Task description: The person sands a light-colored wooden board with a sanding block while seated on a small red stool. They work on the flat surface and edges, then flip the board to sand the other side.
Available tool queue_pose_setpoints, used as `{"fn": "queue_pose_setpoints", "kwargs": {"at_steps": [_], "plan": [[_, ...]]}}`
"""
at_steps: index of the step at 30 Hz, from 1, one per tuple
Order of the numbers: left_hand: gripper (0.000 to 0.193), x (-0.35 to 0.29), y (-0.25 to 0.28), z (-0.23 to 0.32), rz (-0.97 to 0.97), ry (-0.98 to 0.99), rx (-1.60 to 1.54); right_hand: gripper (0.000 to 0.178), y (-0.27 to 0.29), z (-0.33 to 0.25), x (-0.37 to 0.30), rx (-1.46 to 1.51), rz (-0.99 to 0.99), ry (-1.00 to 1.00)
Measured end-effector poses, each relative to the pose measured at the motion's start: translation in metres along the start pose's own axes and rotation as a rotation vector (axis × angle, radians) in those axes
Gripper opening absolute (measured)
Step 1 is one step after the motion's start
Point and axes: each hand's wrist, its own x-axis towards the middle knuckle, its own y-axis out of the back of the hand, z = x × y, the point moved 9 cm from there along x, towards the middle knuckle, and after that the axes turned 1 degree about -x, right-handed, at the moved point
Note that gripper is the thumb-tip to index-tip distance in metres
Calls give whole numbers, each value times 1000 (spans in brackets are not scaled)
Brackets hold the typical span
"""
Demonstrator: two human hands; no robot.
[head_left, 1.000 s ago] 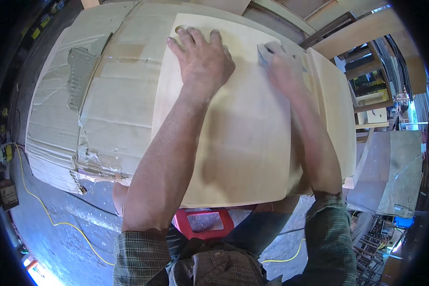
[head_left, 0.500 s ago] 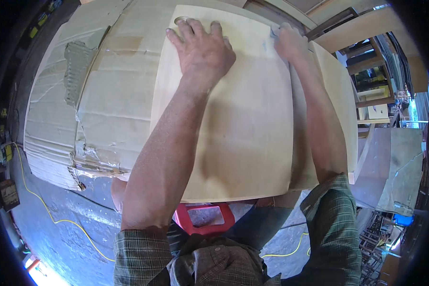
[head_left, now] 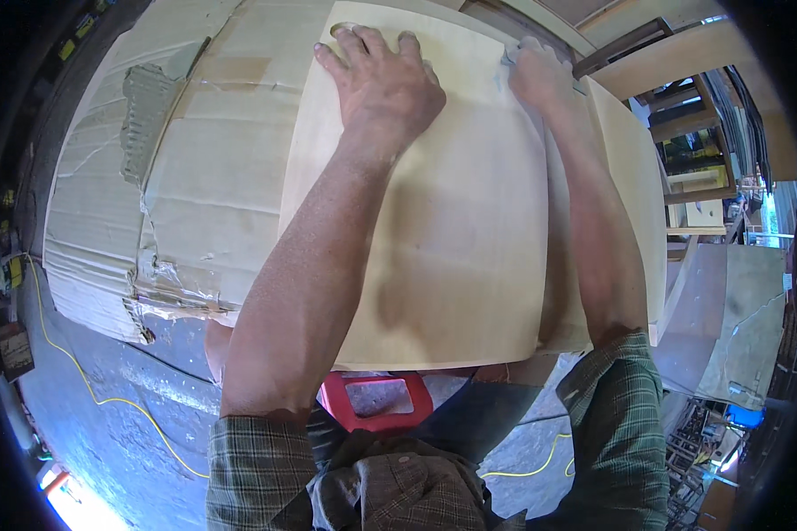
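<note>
A pale wooden panel [head_left: 469, 239] lies in front of me, its near edge above my lap. My left hand [head_left: 390, 84] rests flat on the panel's far left part, fingers spread and holding nothing. Under its fingertips a round recess [head_left: 336, 29] partly shows near the corner. At the panel's far right edge my right hand [head_left: 542, 75] is closed, its fingers curled around a small grey piece [head_left: 510, 55] that looks like folded sandpaper. Most of that piece is hidden by the fingers.
Flattened, torn cardboard [head_left: 230, 177] covers the surface at left. Another pale panel [head_left: 629, 177] lies under and right of the first one. A red plastic stool [head_left: 336, 403] shows below. A yellow cable [head_left: 150, 420] runs over the floor. Wooden frames [head_left: 695, 133] stand at right.
Both hands keep their places on the panel with hardly any shift. The whole view has moved very slightly.
</note>
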Motion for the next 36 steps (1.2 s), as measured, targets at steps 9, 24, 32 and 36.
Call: {"fn": "queue_pose_setpoints", "kwargs": {"at_steps": [9, 24, 32, 36], "plan": [[45, 2, 1, 5, -38, -13, -9, 36, 11, -32, -10, -94, 1, 140], [42, -2, 12, 1, 128, -29, -106, 42, 102, -17, -146, 832, -98, 415], [46, 4, 0, 4, 26, -31, -28, 50, 69, -7, -129, 196, 345, 233], [40, -3, 12, 3, 208, -36, -165, 52, 45, -21, -124, 111, 277, 296]]}}
